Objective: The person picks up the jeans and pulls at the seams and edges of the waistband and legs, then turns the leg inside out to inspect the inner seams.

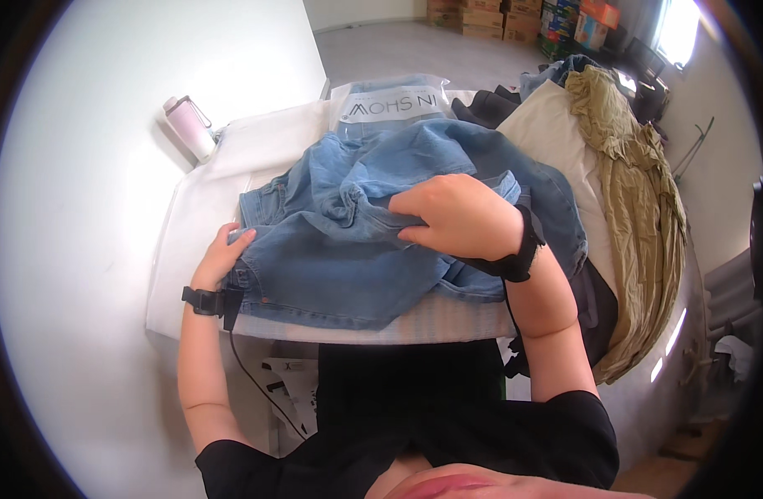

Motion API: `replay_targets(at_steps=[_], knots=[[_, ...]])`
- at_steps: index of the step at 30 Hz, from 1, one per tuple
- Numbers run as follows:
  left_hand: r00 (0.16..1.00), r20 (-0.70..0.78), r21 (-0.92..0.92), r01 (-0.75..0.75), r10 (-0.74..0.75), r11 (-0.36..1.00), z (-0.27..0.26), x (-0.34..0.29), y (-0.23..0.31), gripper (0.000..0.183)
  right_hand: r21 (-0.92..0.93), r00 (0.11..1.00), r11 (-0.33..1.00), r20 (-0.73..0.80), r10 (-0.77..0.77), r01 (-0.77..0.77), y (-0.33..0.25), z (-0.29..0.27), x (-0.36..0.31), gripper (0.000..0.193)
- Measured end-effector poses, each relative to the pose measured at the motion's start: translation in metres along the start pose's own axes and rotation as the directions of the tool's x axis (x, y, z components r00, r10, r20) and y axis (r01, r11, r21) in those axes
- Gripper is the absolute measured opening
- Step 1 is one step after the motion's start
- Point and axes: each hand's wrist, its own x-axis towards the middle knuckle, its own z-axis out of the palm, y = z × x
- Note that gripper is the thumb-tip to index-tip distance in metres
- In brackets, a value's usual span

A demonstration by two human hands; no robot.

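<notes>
A pair of light blue jeans (pixel 340 279) lies spread and rumpled over the table in front of me. At its left end my left hand (pixel 225 254) grips the waistband edge, thumb on top of the cloth. My right hand (pixel 456 214) is closed in a pinch on a raised fold of the denim near the middle. Some of its fingers are hidden behind the hand. Cloth bunches up just left of that pinch, and one part of the jeans spreads toward the right side of the table.
A clear bag (pixel 390 104) of folded denim lies beyond the jeans. A pink bottle (pixel 188 129) stands at the far left beside the white wall. Olive trousers (pixel 639 224) and dark garments are heaped on the right. Cardboard boxes (pixel 481 18) stand at the back.
</notes>
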Motion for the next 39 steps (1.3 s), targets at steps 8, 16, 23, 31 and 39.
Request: replay_targets(at_steps=[8,16,23,31,39], knots=[[0.993,0.114,-0.011,-0.012,0.013,1.0,-0.001,0.007,0.014,0.042,-0.024,0.998,0.998,-0.027,-0.052,0.051,-0.004,0.009,0.001,0.016],[0.937,-0.233,-0.013,-0.269,0.259,0.963,-0.03,0.009,0.035,0.018,-0.001,0.988,1.0,-0.151,-0.015,0.015,-0.002,0.011,0.004,0.017],[0.602,-0.507,0.523,-0.354,0.617,0.775,-0.131,0.023,-0.008,0.028,0.143,0.96,0.987,-0.28,-0.029,0.071,-0.003,0.022,0.014,0.018],[0.833,-0.065,0.265,-0.516,0.549,0.815,-0.013,-0.046,0.04,0.037,0.102,0.976,0.993,-0.214,-0.041,0.064,0.012,0.038,0.019,0.015],[0.545,0.25,0.177,-0.839,0.8,0.515,0.094,-0.099,0.082,0.046,0.184,0.755,0.977,-0.655,0.037,0.112,-0.02,-0.04,-0.043,0.007]])
